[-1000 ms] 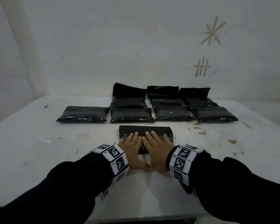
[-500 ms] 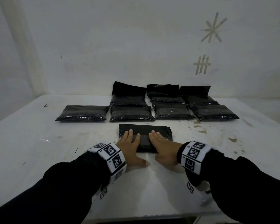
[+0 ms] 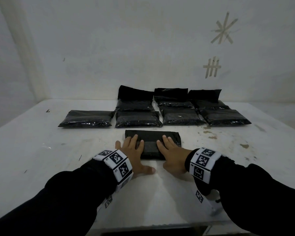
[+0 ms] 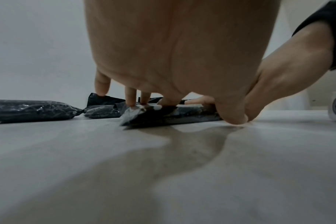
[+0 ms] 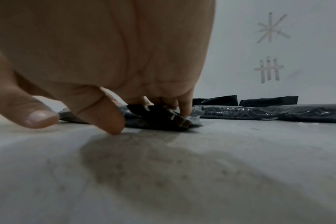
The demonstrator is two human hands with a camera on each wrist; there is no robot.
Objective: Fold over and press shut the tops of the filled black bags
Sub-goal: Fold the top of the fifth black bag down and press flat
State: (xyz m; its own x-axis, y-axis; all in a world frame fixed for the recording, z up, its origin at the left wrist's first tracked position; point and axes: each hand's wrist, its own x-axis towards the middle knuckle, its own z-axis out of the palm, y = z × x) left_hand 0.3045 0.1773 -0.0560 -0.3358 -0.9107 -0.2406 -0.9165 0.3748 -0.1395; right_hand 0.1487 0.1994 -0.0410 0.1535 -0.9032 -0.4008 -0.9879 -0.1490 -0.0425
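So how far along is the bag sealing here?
Done, it seems: four flat bags in the middle row. In hand: the near bag, with the left hand and right hand pressing its folded top flat. Left: three back bags whose tops still stand up against the wall.

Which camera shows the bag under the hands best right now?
The head view: the bag shows from above, nearly whole, with the left hand and right hand pressing flat on its ends. The left wrist view shows only its left end edge-on; the right wrist view only its crumpled right end.
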